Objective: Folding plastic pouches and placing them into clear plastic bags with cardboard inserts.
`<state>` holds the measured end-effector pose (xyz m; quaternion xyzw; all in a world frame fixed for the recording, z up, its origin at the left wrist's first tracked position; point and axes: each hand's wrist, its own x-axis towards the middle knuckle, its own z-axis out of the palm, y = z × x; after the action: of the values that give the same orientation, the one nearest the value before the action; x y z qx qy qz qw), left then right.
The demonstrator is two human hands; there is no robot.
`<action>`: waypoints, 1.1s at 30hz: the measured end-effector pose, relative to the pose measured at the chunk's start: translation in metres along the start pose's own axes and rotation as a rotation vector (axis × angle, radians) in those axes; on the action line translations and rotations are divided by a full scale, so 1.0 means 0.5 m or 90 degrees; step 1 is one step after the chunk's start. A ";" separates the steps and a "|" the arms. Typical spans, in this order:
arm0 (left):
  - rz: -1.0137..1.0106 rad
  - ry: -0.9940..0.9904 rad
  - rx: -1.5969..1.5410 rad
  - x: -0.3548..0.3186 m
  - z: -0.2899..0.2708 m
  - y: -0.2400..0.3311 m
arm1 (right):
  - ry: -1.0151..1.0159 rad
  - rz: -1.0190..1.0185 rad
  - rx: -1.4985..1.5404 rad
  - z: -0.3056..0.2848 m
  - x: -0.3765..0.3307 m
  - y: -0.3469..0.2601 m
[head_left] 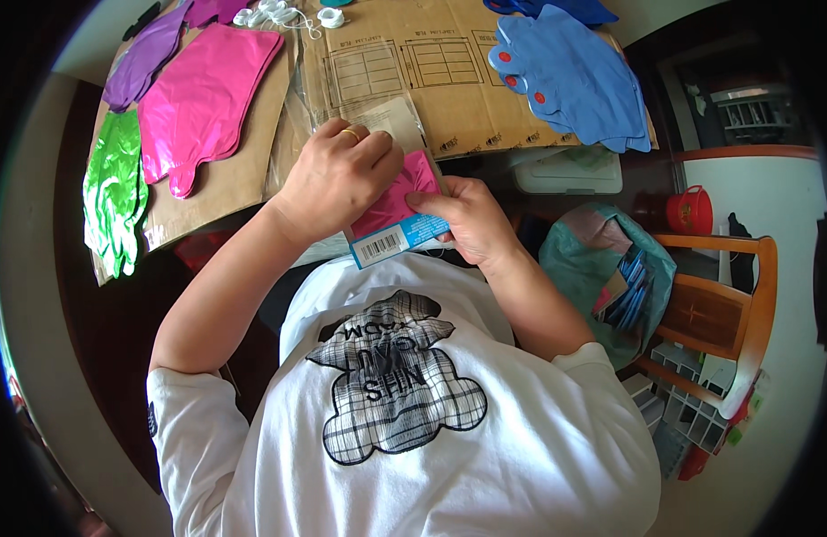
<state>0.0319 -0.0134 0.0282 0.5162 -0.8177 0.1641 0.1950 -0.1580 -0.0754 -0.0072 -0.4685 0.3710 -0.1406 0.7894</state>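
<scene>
A clear plastic packet [402, 116] with a pink sheet [397, 192] inside is held in front of my chest. Its lower end carries a blue card band [422, 229] with a barcode. My right hand [472, 217] pinches the packet's right edge, thumb on top. My left hand [346, 170], wearing a ring, is closed over the packet's upper left part with fingers curled; its fingertips are hidden. Beyond it on the cardboard-covered table lies a shiny flat pink foil piece [203, 98], like an uninflated balloon. Beside that are purple [149, 58] and green [115, 192] ones.
Stacked blue flat pieces [570, 80] with red dots lie at the cardboard's [360, 80] right. White string [275, 13] rests at the far edge. To my right, a teal bag [570, 268] of blue-edged packets stands by a wooden chair [713, 286]; a red bucket [689, 210] is behind.
</scene>
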 end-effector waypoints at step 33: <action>-0.824 0.449 -0.918 -0.142 -0.033 0.114 | 0.076 -0.092 0.045 0.016 0.022 0.008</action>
<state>0.0103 0.0734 0.0043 0.5402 -0.1835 -0.3600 0.7381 -0.1451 -0.0746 -0.0133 -0.4567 0.3777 -0.2377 0.7696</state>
